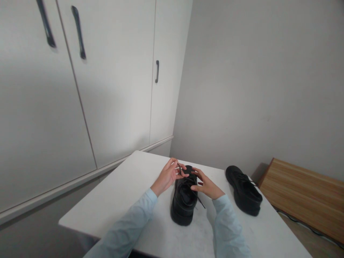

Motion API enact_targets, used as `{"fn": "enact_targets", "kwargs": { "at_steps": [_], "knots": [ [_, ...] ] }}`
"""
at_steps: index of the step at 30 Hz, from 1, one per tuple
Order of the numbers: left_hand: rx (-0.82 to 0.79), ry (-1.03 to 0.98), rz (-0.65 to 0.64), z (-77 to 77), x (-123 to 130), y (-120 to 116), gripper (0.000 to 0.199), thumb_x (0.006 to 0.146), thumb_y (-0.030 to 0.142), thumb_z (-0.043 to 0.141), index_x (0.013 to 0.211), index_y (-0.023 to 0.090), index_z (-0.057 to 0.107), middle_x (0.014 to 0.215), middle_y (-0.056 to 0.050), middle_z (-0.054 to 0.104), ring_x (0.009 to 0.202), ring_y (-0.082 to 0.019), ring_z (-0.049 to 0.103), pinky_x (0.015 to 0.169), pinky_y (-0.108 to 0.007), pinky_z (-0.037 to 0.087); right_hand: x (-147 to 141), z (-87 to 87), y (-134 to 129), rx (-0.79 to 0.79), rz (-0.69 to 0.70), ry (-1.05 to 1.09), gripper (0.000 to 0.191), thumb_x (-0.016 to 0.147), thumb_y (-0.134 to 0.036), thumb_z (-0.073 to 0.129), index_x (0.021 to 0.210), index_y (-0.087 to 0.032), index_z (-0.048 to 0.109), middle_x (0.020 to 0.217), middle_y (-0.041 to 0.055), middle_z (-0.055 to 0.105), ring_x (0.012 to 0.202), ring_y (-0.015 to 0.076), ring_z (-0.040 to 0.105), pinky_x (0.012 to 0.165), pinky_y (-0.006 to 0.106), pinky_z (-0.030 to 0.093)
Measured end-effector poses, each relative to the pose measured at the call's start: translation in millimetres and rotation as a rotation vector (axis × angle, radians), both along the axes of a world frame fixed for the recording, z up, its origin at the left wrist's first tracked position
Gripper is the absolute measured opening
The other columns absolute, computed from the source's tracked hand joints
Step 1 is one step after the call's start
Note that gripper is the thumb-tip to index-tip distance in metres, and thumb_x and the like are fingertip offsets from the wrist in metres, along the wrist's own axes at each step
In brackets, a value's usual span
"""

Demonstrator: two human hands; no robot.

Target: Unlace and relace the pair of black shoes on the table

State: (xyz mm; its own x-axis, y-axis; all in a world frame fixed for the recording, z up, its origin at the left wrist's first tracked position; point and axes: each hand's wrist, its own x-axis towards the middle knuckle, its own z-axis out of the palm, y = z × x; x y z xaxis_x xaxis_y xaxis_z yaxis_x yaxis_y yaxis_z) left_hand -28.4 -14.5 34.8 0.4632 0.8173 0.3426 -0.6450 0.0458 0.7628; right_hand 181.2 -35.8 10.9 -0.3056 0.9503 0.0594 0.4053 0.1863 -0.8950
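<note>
A black lace-up shoe (183, 211) stands on the white table (120, 200), its heel towards me and its toe pointing away. My left hand (168, 176) is at the left of the shoe's front, closed on a black shoelace (179, 168) that rises between the fingers. On the other side, my right hand (206, 184) is beside the lacing, thumb and fingers curved but apart, with nothing plainly gripped. A loose lace end (201, 203) hangs out over the shoe's right side. Both hands partly cover the lacing and toe.
A second black shoe (243, 190) sits near the table's right edge. White cupboards (115, 89) with dark handles line the left, and a grey wall (255, 82) rises behind. A wood-grained surface (303, 193) lies beyond the table at right, with a cable (301, 220) below it.
</note>
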Motion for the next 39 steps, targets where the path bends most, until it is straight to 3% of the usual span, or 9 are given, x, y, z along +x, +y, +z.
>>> {"fn": "enact_targets", "kwargs": {
  "at_steps": [7,12,16,24,30,34,39],
  "knots": [
    [0.085,0.230,-0.104,-1.8,-4,-2,0.027,0.086,0.044,0.050,0.084,0.020,0.038,0.071,0.000,0.062,0.049,-0.009,0.053,0.053,-0.026,0.051,3,-5.2,3,0.016,0.010,0.018,0.088,0.062,-0.043,0.075,0.134,-0.024,0.028,0.137,0.0157,0.039,0.132,0.0292,0.029,0.094,0.048,0.037],
    [0.194,0.417,-0.117,-4.6,-11,4,0.030,0.087,0.048,0.045,0.085,0.019,0.040,0.055,0.004,0.055,0.045,-0.009,0.053,0.044,-0.017,0.038,3,-4.6,3,0.028,0.026,0.020,0.083,0.064,-0.043,0.074,0.133,-0.024,0.031,0.136,0.0148,0.040,0.131,0.0290,0.031,0.093,0.047,0.038],
    [0.217,0.504,-0.151,-4.9,-20,10,0.031,0.086,0.049,0.046,0.085,0.018,0.043,0.051,0.006,0.049,0.045,-0.009,0.053,0.048,-0.017,0.040,3,-4.6,3,0.027,0.020,0.018,0.083,0.064,-0.041,0.074,0.132,-0.024,0.032,0.135,0.0147,0.041,0.130,0.0285,0.032,0.093,0.046,0.039],
    [0.229,0.509,-0.282,-0.2,-32,13,0.030,0.085,0.047,0.049,0.081,0.018,0.044,0.046,0.010,0.039,0.039,-0.005,0.036,0.060,-0.027,0.051,2,-1.9,-1,0.007,0.006,0.030,0.081,0.064,-0.036,0.074,0.132,-0.024,0.033,0.135,0.0149,0.041,0.129,0.0277,0.034,0.092,0.044,0.040],
    [0.241,0.552,-0.344,-1.0,-32,12,0.029,0.083,0.046,0.052,0.081,0.017,0.049,0.046,0.009,0.040,0.041,-0.006,0.038,0.064,-0.029,0.051,-1,3.0,-3,-0.002,-0.012,0.032,0.079,0.063,-0.034,0.073,0.131,-0.023,0.035,0.134,0.0148,0.042,0.128,0.0282,0.036,0.092,0.043,0.041],
    [0.227,0.619,-0.338,-0.7,-32,11,0.030,0.082,0.046,0.055,0.084,0.017,0.051,0.049,0.006,0.050,0.047,-0.008,0.050,0.067,-0.029,0.050,-1,1.7,-3,0.018,-0.006,0.041,0.076,0.064,-0.032,0.073,0.130,-0.025,0.037,0.133,0.0137,0.043,0.129,0.0278,0.035,0.092,0.044,0.041],
    [0.231,0.652,-0.205,-0.8,-29,15,0.037,0.083,0.051,0.048,0.089,0.016,0.055,0.061,-0.001,0.058,0.055,-0.012,0.058,0.056,-0.025,0.048,1,-1.1,-2,0.032,0.020,0.064,0.077,0.064,-0.034,0.074,0.131,-0.024,0.037,0.134,0.0135,0.044,0.130,0.0271,0.034,0.092,0.042,0.043]
  ]
}}
